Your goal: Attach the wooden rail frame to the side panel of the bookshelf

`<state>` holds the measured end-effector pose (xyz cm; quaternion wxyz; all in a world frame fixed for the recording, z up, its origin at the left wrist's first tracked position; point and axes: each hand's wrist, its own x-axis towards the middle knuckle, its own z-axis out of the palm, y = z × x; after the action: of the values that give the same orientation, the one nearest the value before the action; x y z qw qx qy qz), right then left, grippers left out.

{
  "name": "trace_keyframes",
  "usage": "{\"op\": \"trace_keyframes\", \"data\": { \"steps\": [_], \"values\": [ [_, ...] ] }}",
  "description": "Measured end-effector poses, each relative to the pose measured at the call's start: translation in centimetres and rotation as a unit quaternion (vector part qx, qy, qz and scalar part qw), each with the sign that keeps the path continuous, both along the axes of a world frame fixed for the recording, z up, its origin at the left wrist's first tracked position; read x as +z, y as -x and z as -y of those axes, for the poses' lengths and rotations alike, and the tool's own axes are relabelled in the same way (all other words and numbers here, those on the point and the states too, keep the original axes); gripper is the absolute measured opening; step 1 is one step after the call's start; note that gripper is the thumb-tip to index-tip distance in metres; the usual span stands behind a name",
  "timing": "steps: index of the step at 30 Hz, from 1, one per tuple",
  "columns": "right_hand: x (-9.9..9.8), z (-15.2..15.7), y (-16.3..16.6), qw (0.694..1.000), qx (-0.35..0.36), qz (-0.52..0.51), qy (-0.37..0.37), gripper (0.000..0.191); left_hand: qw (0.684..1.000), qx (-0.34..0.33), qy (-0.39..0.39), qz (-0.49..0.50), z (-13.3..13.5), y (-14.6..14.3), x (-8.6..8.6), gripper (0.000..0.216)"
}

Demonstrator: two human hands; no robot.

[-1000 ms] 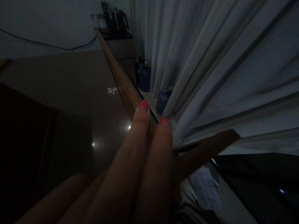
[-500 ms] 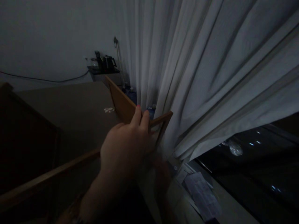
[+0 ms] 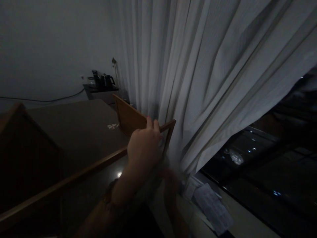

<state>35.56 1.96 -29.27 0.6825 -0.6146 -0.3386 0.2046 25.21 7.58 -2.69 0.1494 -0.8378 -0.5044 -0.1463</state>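
My left hand (image 3: 145, 143) is closed over the top edge of a wooden frame (image 3: 91, 168), close to its right corner, with two fingertips hooked over the far side. The frame surrounds a dark, glossy pane (image 3: 99, 183) that reflects a spot of light. Just beyond my fingers stands an upright brown wooden panel (image 3: 131, 114). Lower and to the right, my right hand (image 3: 170, 180) is smeared by motion near the frame's right side. Its fingers, and anything in them, cannot be made out.
Long white curtains (image 3: 193, 82) hang close on the right, beside a dark window (image 3: 260, 172). Papers (image 3: 213, 206) lie on the sill below. A brown surface (image 3: 81, 122) with small white scraps (image 3: 113, 126) stretches behind the frame; a black kettle (image 3: 107, 80) stands farther back.
The view has shifted, and my left hand appears slightly farther right, still on the frame's edge. A light reflection now shows on the pane. My right hand stays blurred low beside the frame.
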Motion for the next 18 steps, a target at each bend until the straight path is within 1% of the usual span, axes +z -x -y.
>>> {"op": "trace_keyframes", "data": {
  "steps": [4, 11, 15, 18],
  "values": [
    [-0.2, 0.3, 1.3, 0.999, -0.031, 0.005, 0.0, 0.039, 1.0, -0.006, -0.002, 0.008, -0.2, -0.1, 0.0, 0.037],
    [-0.4, 0.5, 1.9, 0.999, -0.029, -0.028, 0.023, 0.044, 1.0, 0.0, 0.022, 0.002, -0.1, -0.1, 0.4, 0.035],
    [-0.1, 0.3, 1.9, 0.999, -0.031, -0.019, 0.011, 0.045, 1.0, 0.0, 0.02, 0.002, 0.0, 0.0, 0.4, 0.036],
    [0.3, 0.1, 2.0, 0.999, -0.032, -0.035, 0.008, 0.047, 1.0, -0.003, 0.022, 0.0, 0.1, 0.1, 0.4, 0.036]
  ]
}}
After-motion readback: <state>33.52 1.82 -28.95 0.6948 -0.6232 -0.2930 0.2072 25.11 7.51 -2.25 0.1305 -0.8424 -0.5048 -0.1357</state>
